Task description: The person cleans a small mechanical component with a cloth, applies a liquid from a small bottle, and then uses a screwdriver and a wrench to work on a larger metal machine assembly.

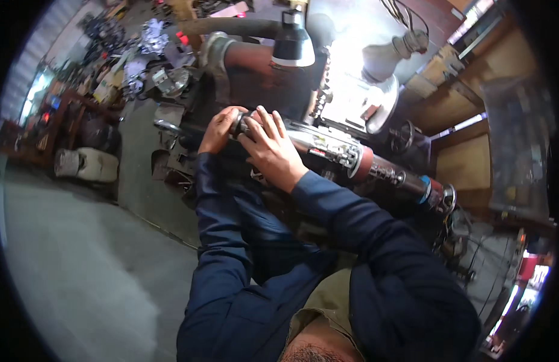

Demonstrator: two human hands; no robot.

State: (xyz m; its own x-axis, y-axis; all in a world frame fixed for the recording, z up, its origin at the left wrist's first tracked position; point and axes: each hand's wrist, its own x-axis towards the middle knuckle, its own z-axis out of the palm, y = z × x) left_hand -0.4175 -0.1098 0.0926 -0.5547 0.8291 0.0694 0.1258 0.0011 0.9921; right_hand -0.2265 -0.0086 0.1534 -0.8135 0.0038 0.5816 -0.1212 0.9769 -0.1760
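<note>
My left hand (215, 131) is closed around the left end of a dark and reddish rounded part (248, 119). Over the same part lies my right hand (273, 151), its fingers curved and pressing against it from the right. To the right of my hands, a long metal shaft assembly (334, 148) slants down and away, with bare linkages along it. It carries a red collar (365, 161), a blue ring (424, 189) and a round metal wheel (449, 199) at its far right end. My palms and fingers hide much of the rounded part.
A lamp with a dark shade (293, 45) hangs above the large machine body (249, 66). Beyond is a brightly lit surface (352, 99). Heaped metal parts (156, 36) lie at the back left. A pale container (95, 165) stands on the floor; a wooden shelf (466, 163) is at right.
</note>
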